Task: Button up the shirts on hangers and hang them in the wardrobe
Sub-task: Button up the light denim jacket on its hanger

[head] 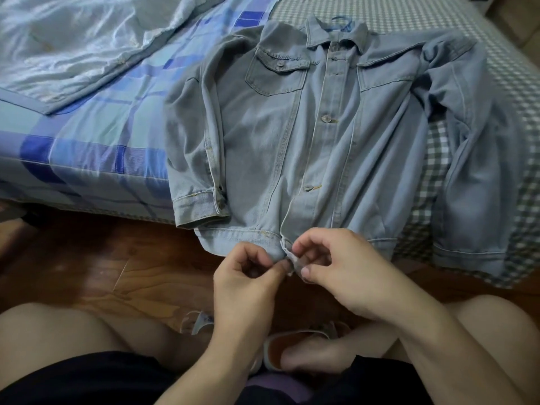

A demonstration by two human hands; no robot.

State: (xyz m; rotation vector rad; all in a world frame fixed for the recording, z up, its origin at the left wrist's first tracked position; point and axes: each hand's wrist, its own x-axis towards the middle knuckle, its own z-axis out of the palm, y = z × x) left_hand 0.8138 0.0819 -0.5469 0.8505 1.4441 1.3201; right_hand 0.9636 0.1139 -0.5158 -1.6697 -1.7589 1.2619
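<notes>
Your left hand (248, 276) and right hand (336, 267) each pinch the hem of the denim shirt (306, 141), apparently to close the bottom button. The shirt lies flat, front up, on the bed (409, 19), its hem overhanging the edge; blue hanger (343, 23) at collar.

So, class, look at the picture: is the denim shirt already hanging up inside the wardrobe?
No: the denim shirt lies flat on the bed, with both hands pinching its bottom hem.
</notes>
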